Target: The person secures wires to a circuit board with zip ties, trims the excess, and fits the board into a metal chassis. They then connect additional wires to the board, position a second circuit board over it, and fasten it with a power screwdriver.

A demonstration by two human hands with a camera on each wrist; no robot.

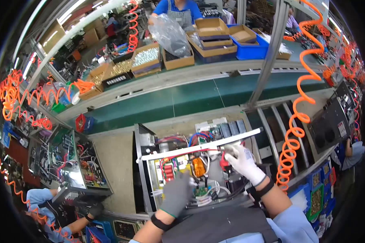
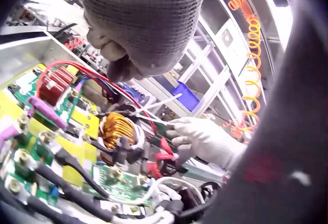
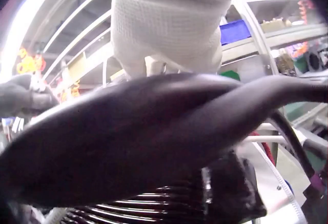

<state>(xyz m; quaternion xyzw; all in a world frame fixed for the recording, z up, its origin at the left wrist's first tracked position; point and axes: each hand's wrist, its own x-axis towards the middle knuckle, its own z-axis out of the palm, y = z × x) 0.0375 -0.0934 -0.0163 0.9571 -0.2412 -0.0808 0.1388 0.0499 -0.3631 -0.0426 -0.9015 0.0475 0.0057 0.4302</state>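
Note:
An open metal chassis (image 1: 138, 141) full of electronics lies before me. My right hand (image 1: 243, 162), in a white glove, is over its right part; in the left wrist view its fingertips pinch a thin white cable tie (image 2: 154, 120) near the red wires. Above the front left part is my left hand (image 1: 178, 194), in a grey glove with curled fingers; the inside of its grip is hidden. Between the hands sits an orange-wound coil (image 1: 198, 167), with red cylindrical parts (image 1: 167, 172) to its left. Thick dark cable (image 3: 128, 137) fills much of the right wrist view.
A long white bar (image 1: 202, 144) spans the chassis. Coiled orange hoses (image 1: 300, 117) hang at the right. Beyond a green conveyor (image 1: 190, 97), boxes of small parts (image 1: 146, 56) stand before a person in blue. Another open chassis (image 1: 69, 162) and a second worker are at left.

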